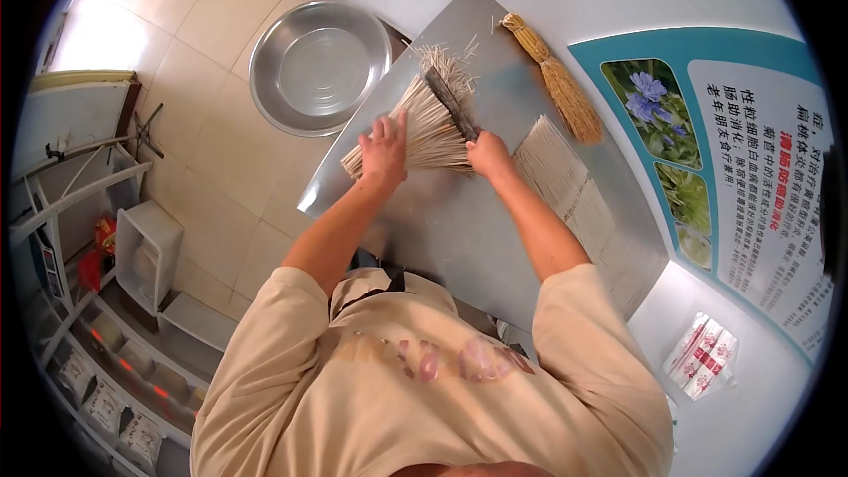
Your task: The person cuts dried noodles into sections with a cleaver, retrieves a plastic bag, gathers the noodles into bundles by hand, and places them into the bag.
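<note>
Long, thin, pale sticks that look like dried noodles (433,135) lie fanned out on a metal table (442,221). My left hand (385,152) rests on their near left part with its fingers spread. In my right hand (491,157) is the handle end of a dark, long-bladed knife (450,106). The blade lies across the noodles, slanting up to the left; its lower edge is hidden among them. Short broken pieces are scattered beyond the blade. To the right of my right hand, a flat layer of similar noodles (565,178) covers part of the table.
A straw hand broom (556,84) lies along the wall side of the table. Left of the table, a large metal basin (320,69) stands lower down. A poster (751,150) hangs on the right wall. White bins (148,252) and shelves with packages are at lower left.
</note>
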`<state>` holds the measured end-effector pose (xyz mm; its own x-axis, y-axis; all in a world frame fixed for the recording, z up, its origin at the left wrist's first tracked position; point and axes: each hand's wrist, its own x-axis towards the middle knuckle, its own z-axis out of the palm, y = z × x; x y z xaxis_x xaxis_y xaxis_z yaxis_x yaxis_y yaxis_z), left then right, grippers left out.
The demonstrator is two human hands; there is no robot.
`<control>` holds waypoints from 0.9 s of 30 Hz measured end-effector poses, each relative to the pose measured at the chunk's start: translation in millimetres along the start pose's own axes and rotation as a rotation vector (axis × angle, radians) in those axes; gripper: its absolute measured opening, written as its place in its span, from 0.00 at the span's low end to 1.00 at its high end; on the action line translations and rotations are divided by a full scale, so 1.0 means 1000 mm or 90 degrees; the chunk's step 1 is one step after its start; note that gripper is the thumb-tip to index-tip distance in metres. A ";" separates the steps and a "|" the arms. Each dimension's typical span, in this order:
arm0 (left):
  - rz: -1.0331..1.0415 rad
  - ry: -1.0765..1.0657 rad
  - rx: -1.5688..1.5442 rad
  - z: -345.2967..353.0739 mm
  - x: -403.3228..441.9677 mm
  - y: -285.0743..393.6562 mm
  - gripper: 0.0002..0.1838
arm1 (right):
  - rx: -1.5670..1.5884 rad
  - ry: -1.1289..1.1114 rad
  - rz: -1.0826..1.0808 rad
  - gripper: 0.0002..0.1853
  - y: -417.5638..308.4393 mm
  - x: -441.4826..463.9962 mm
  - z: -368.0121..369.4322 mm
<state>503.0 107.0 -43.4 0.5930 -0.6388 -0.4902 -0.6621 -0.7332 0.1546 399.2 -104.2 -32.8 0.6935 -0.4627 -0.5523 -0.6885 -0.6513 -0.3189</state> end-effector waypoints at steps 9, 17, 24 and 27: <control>0.002 -0.003 0.001 0.000 0.001 -0.004 0.73 | 0.021 0.076 -0.040 0.17 0.005 0.008 -0.015; -0.002 -0.001 0.000 0.002 0.002 -0.003 0.75 | 0.160 -0.048 0.186 0.16 -0.012 -0.086 -0.065; 0.001 -0.020 0.012 0.000 0.003 -0.001 0.76 | 0.109 -0.007 0.133 0.15 0.026 -0.067 -0.001; -0.009 -0.032 0.013 -0.003 0.004 0.000 0.77 | 0.054 0.026 0.097 0.16 0.036 -0.061 0.015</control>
<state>507.0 104.0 -42.8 0.5789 -0.6160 -0.5343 -0.6639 -0.7365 0.1297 329.2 -90.6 -21.8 0.5866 -0.5776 -0.5677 -0.8005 -0.5198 -0.2983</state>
